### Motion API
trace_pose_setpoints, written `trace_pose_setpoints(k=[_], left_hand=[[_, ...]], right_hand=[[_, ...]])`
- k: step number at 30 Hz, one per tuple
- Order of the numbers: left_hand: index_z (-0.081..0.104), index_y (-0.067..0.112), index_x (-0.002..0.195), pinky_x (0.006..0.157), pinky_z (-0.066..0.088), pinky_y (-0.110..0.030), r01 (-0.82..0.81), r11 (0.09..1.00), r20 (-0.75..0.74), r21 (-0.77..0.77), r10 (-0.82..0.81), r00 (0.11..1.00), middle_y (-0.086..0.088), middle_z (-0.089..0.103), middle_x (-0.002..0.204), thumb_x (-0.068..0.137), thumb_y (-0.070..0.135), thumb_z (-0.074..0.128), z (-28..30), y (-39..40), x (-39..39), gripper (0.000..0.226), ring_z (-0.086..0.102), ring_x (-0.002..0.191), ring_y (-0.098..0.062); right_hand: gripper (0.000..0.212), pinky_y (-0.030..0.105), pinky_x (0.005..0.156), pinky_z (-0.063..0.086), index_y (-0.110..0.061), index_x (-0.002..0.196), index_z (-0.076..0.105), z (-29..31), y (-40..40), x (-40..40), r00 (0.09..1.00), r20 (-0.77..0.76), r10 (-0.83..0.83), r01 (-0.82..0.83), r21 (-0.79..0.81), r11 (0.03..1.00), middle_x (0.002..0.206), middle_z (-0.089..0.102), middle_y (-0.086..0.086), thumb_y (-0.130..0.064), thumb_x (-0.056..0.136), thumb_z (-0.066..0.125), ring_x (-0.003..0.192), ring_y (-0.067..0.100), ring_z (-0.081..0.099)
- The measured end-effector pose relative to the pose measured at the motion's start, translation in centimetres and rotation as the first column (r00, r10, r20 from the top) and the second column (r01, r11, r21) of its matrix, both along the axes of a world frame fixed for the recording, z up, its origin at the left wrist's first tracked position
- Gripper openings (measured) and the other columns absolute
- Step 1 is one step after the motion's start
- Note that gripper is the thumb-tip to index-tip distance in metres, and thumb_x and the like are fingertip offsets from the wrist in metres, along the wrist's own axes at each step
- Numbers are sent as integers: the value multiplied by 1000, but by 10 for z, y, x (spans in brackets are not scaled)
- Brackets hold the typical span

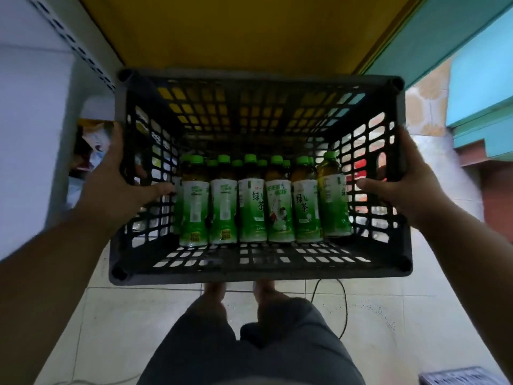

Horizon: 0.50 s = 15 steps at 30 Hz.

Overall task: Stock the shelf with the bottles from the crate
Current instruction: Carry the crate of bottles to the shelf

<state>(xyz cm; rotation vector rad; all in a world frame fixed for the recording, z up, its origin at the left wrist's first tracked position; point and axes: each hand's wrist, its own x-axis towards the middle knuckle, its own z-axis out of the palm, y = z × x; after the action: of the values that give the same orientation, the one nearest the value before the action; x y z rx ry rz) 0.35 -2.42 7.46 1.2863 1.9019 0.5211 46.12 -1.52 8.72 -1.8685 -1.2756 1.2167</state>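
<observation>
A black plastic lattice crate (258, 269) is held up in front of me, above the floor. Inside it stand several green tea bottles (251, 209) with green caps and green-white labels, packed in rows toward the near side. My left hand (111, 190) grips the crate's left wall, thumb over the rim and inside. My right hand (402, 190) grips the right wall the same way, thumb reaching in near the rightmost bottle (333, 201).
A yellow shelf board (236, 31) lies just beyond the crate's far rim. A white perforated shelf upright (69, 43) stands at the left, with packaged goods (91, 151) below it. Teal shelving (477, 79) is at the right. A black cable (344, 307) runs across the tiled floor.
</observation>
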Motion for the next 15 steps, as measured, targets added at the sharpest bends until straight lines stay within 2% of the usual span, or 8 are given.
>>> trace_pose_setpoints(k=[1, 2, 4, 6, 8, 10, 12, 15], left_hand=[[-2, 73, 136, 87, 56, -46, -19, 1000, 0, 5, 19, 1000, -4, 66, 112, 55, 55, 81, 22, -11, 4, 117, 66, 98, -27], [-2, 72, 138, 85, 56, -44, -38, 999, -10, 15, 38, 999, -3, 66, 112, 56, 56, 81, 42, -22, 8, 119, 66, 94, -25], [0, 65, 147, 78, 53, -37, -69, 997, -17, 19, 69, 997, -2, 66, 116, 58, 54, 83, 73, -45, 15, 122, 66, 88, -21], [2, 62, 149, 74, 49, -34, -130, 991, -25, 40, 131, 991, 0, 68, 103, 60, 49, 86, 101, -73, 26, 123, 66, 86, -20], [3, 63, 149, 72, 46, -32, -202, 978, -29, 49, 203, 979, 5, 67, 98, 65, 42, 89, 121, -104, 37, 122, 65, 88, -16], [6, 64, 148, 73, 45, -30, -302, 952, -40, 55, 305, 952, 12, 66, 101, 66, 39, 90, 135, -140, 49, 120, 63, 88, -9], [9, 64, 148, 70, 45, -29, -405, 912, -55, 67, 408, 911, 14, 67, 96, 67, 39, 90, 146, -179, 60, 117, 63, 85, -7], [13, 64, 148, 70, 50, -30, -540, 840, -61, 47, 542, 838, 8, 69, 87, 67, 36, 90, 154, -243, 68, 115, 66, 82, -13]], right_hand=[[124, 50, 87, 58, -54, 150, 25, 22, -4, 3, 1000, 8, 3, -3, -1, 1000, 132, 62, 3, -31, 49, 93, 108, 18, 66], [123, 53, 84, 58, -56, 148, 25, 41, -8, 7, 1000, 14, 8, -8, -1, 1000, 127, 64, -1, -30, 48, 92, 102, 16, 67], [119, 49, 78, 60, -57, 148, 25, 70, -16, 13, 995, 72, 63, -66, 41, 997, 107, 65, -14, -19, 56, 90, 82, 4, 67], [114, 45, 73, 60, -59, 147, 25, 93, -22, 22, 986, 118, 118, -131, 107, 986, 89, 63, -18, -9, 65, 88, 72, 3, 65], [113, 52, 72, 60, -62, 144, 27, 110, -25, 27, 971, 126, 201, -215, 111, 970, 86, 65, -10, -7, 67, 88, 75, 16, 64], [113, 56, 68, 60, -64, 144, 26, 123, -26, 29, 946, 122, 300, -312, 95, 945, 86, 65, 7, -8, 68, 88, 73, 25, 61], [113, 44, 61, 59, -63, 145, 24, 134, -25, 24, 922, 105, 373, -382, 81, 921, 81, 64, 7, -16, 67, 90, 66, 17, 61], [121, 35, 62, 54, -63, 146, 23, 147, -24, 4, 869, 111, 483, -489, 35, 872, 81, 62, 2, -53, 44, 88, 63, 13, 59]])
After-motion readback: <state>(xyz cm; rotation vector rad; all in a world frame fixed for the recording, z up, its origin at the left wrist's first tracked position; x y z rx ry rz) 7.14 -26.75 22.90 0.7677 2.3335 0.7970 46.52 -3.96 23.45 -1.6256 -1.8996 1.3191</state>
